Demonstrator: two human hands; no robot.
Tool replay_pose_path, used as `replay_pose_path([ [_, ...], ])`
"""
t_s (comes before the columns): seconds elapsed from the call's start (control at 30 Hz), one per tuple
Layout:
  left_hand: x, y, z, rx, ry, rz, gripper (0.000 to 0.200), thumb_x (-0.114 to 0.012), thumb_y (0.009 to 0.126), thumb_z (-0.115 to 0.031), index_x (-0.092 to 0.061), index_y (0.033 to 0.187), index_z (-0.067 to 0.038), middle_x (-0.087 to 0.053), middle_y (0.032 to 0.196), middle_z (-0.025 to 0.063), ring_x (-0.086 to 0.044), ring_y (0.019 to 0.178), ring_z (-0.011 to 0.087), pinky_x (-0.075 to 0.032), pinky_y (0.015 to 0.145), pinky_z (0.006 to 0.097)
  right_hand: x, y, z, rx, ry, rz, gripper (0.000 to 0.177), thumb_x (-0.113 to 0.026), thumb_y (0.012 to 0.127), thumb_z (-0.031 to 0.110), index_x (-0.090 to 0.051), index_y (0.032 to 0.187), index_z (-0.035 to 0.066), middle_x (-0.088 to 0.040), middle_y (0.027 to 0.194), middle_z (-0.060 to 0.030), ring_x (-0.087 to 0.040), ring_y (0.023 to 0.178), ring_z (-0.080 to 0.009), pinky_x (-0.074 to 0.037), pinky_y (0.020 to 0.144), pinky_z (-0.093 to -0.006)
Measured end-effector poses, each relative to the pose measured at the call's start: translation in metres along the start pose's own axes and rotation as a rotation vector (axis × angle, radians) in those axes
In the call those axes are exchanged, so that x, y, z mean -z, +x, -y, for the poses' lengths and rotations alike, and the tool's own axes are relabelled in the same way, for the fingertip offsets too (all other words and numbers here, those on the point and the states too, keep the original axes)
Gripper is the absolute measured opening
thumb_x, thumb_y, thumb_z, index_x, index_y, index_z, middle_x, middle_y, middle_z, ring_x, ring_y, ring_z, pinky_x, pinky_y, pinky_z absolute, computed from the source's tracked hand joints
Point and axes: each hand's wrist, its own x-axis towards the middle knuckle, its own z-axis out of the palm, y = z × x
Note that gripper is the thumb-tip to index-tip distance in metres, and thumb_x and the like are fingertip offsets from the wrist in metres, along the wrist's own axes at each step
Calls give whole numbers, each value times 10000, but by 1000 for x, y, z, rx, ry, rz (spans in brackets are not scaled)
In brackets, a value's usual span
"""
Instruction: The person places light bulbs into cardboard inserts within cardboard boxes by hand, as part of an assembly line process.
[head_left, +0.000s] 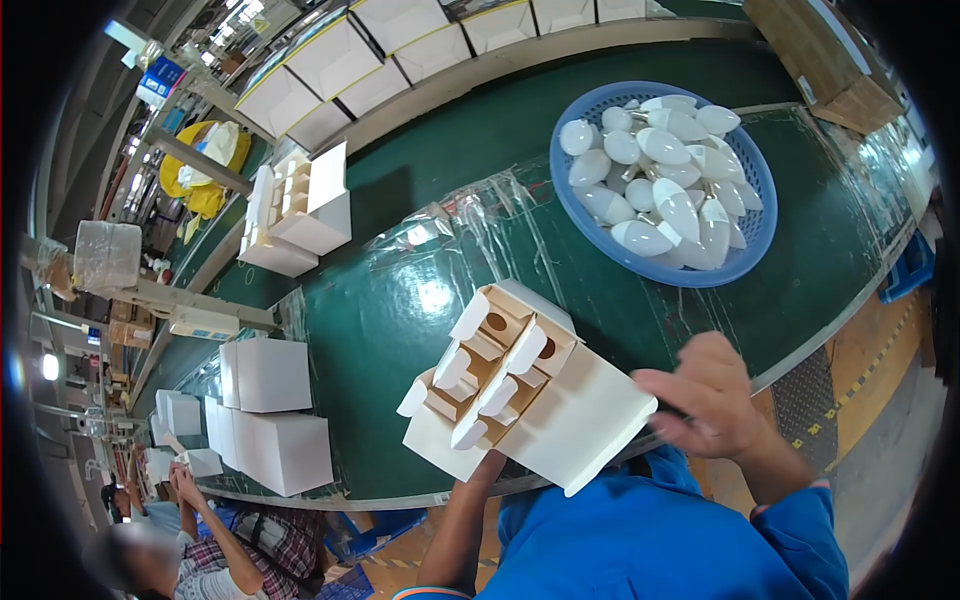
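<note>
Close in front of the blue-sleeved chest, the right hand point(705, 395) was curled with its fingers closed on the edge of the side flap of an open white carton point(575, 425), thumb above and fingers below. The left hand point(488, 468) reached up beneath the carton's lower edge, touching it; its fingers were hidden under the box, so its grip could not be made out. The two hands were apart, one at each side of the carton, which was held tilted over the near edge of the green conveyor belt point(480, 150). Brown cardboard dividers point(500, 350) with round holes sat inside the carton, its small flaps standing open. A clear plastic sheet point(430, 290) lay on the belt just beyond. Farther out, to the right, stood a blue plastic basket point(690, 282) filled with white candle-shaped light bulbs point(660, 190). To the left, closed white boxes point(275, 375) were stacked along the belt's near edge, and other open cartons point(300, 210) with dividers stood higher up the belt. At the lower left, a co-worker's hands point(180, 485) were raised beside those stacked boxes.
</note>
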Motion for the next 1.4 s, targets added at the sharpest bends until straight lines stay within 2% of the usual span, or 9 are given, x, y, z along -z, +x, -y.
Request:
replay_pose_path([
  [0.2,7,-9,2,70,9,49,412,-697,816,-62,-557,1203,-45,-609,1099,67,-600,1045,210,-489,925,349,-9,45,11,58,-144,251,581,-738,730,463,-631,1180,111,-438,551,31,-415,501,-159,-331,539,-331],
  [0.33,19,-30,0,120,44,80,413,-697,816,-63,-557,1205,-46,-609,1106,70,-600,1049,212,-489,925,350,-15,49,13,95,-171,378,616,-733,724,480,-621,1186,88,-455,550,24,-443,509,-163,-336,546,-329],
  [0.5,0,-6,0,135,52,124,415,-696,817,-65,-557,1208,-46,-610,1115,73,-599,1054,213,-488,926,351,-33,43,12,74,-280,563,597,-732,729,465,-626,1152,57,-459,530,6,-471,511,-173,-341,560,-335],
  [0.63,-12,-13,0,172,52,144,416,-696,817,-66,-557,1210,-47,-610,1122,75,-598,1058,215,-487,927,352,-18,44,15,100,-180,434,558,-727,748,436,-629,1159,72,-501,547,-6,-483,509,-187,-344,548,-333],
  [0.77,-15,0,-2,182,72,189,418,-695,818,-68,-557,1211,-47,-611,1130,78,-597,1062,216,-487,928,352,-20,45,12,29,-165,527,490,-734,760,389,-639,1131,84,-532,584,3,-505,530,-176,-358,549,-331],
  [0.8,35,-52,3,185,75,203,418,-695,818,-68,-557,1212,-48,-611,1132,78,-597,1063,216,-487,928,352,-20,48,12,73,-98,461,394,-716,783,354,-630,1048,75,-525,562,-15,-519,513,-195,-368,535,-338],
  [0.87,14,-28,1,205,80,226,419,-695,818,-69,-557,1213,-48,-611,1135,80,-597,1065,217,-486,928,353,-20,52,14,133,-31,350,189,-656,829,241,-599,898,75,-522,548,-32,-540,500,-212,-385,527,-343],
  [1.07,15,-30,16,214,113,278,396,-669,848,-101,-552,1221,-39,-617,1149,101,-606,1049,222,-504,896,355,-27,42,5,41,-191,337,69,-594,800,142,-579,819,78,-565,574,-55,-577,526,-227,-407,527,-371],
  [1.4,22,-37,29,213,175,290,450,-705,790,-64,-559,1216,-59,-599,1181,106,-588,1085,257,-476,926,377,-26,53,8,-150,-92,526,129,-663,832,198,-605,821,84,-588,589,-103,-607,549,-317,-455,516,-420],
])
